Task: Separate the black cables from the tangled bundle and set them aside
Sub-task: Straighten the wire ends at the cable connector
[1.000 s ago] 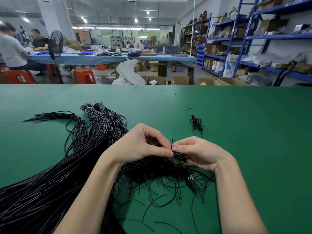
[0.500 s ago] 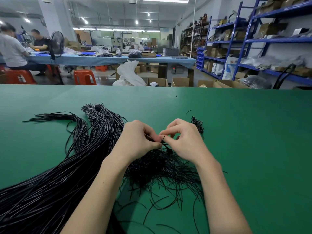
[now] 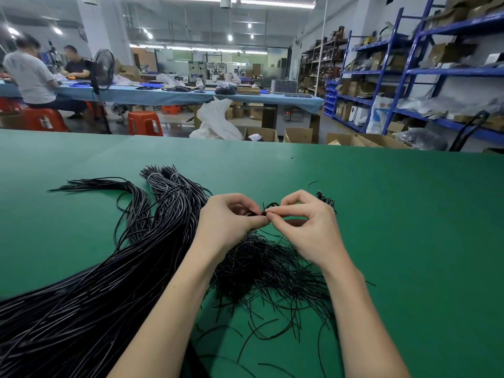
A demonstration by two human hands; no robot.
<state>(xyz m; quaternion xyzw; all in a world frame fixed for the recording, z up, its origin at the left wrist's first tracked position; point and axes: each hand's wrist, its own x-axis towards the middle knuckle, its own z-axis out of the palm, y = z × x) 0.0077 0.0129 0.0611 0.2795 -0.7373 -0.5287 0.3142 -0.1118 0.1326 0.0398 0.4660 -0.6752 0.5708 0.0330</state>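
A thick bundle of long black cables (image 3: pixel 90 296) lies across the green table (image 3: pixel 409 241) from the lower left up to tied ends at the middle. A loose tangle of thin black cable pieces (image 3: pixel 270 271) sits under my wrists. My left hand (image 3: pixel 229 222) and my right hand (image 3: pixel 305 227) meet above the tangle, fingertips together, both pinching one short black cable piece (image 3: pixel 268 207) that loops up between them. A small heap of black pieces (image 3: pixel 326 200) lies just behind my right hand, partly hidden by it.
Beyond the table's far edge stand cardboard boxes (image 3: pixel 297 135), a white bag (image 3: pixel 215 121) and orange stools (image 3: pixel 144 122). Blue shelving (image 3: pixel 409 72) fills the right. Two people (image 3: pixel 32 77) sit at a blue table at the far left.
Both hands moved away from me and upward over the tangle, with the right hand swinging left to meet the left. The pinched cable piece came up with them.
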